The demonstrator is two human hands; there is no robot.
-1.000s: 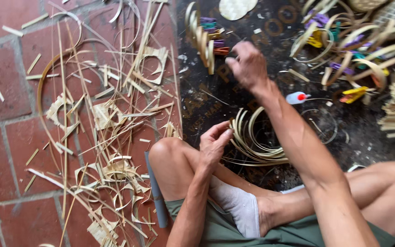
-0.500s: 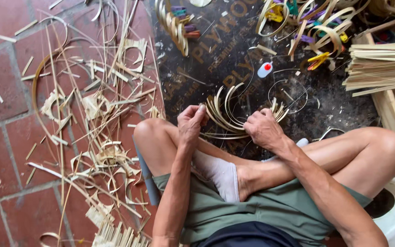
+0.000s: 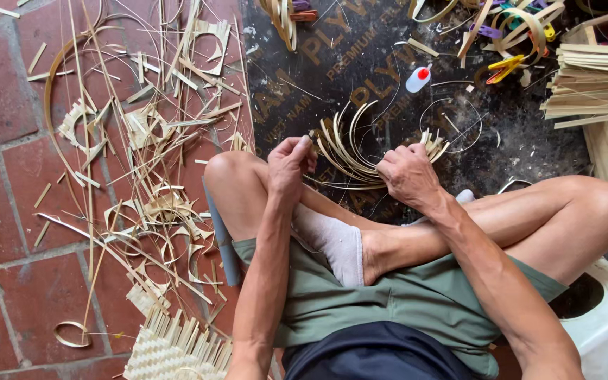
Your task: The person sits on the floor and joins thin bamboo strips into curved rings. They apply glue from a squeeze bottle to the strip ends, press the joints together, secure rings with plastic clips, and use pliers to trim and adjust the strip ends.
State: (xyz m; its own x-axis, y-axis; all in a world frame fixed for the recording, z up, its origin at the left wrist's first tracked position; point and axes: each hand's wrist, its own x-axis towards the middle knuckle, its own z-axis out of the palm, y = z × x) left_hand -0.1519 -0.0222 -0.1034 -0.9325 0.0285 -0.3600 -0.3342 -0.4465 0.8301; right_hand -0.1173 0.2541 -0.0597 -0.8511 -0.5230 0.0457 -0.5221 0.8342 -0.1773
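I sit cross-legged over a dark board [image 3: 360, 63]. A bundle of curved bamboo strips [image 3: 350, 151] lies on it just past my shins. My left hand [image 3: 290, 165] pinches the bundle's left ends between thumb and fingers. Over the right side of the same bundle my right hand [image 3: 408, 174] is curled, gripping the strips near their splayed tips [image 3: 434, 144]. A white sock [image 3: 336, 243] covers the foot below my hands.
Bamboo offcuts and shavings [image 3: 142, 155] litter the red tiles at left. A woven bamboo piece [image 3: 170, 348] lies bottom left. A small white bottle with a red cap [image 3: 417, 79], coiled strips with coloured clips [image 3: 522, 35] and stacked flat slats [image 3: 596, 81] sit further back and right.
My right hand has come back from the far coils to the curved strips, and both hands now hold the bundle. The view has shifted right and down.
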